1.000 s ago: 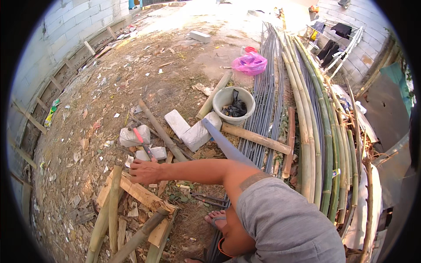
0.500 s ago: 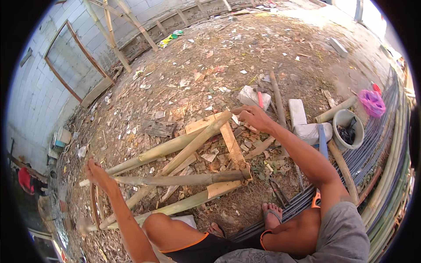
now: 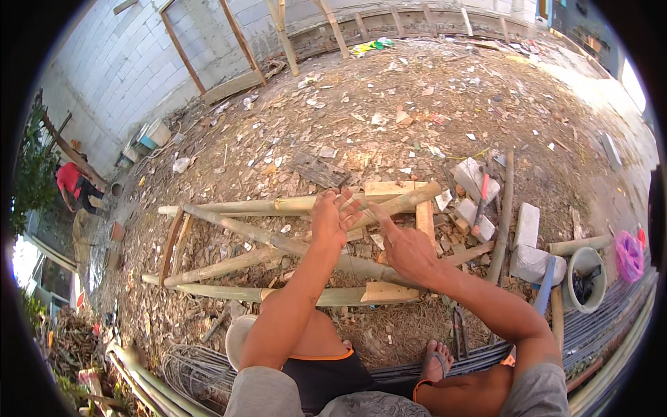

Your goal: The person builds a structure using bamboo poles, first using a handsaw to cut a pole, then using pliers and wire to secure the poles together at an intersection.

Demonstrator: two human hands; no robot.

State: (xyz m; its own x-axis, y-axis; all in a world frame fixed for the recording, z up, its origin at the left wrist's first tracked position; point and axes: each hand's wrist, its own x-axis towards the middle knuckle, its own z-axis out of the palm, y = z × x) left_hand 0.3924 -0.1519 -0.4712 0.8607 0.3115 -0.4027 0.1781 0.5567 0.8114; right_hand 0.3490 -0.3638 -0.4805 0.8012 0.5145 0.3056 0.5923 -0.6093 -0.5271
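My left hand is raised over the middle of a bamboo frame, palm partly up and fingers curled. A thin strand, like wire, seems to hang below it. Close by on its right, my right hand has its index finger stretched toward the left fingertips, the other fingers folded. What lies between the fingertips is too fine to make out. Under both hands, two bamboo poles cross between the frame's long sides. Wooden pieces join its right end, and curved wooden strips stand at the left end.
Grey blocks, a red-handled tool, a bucket and a blue-bladed saw lie to the right. Pincers rest near my foot. Coiled wire is at lower left. Another person bends far left.
My left hand has left the frame's left end and my right hand its upper right corner. Both have come together over the middle. The view has turned left.
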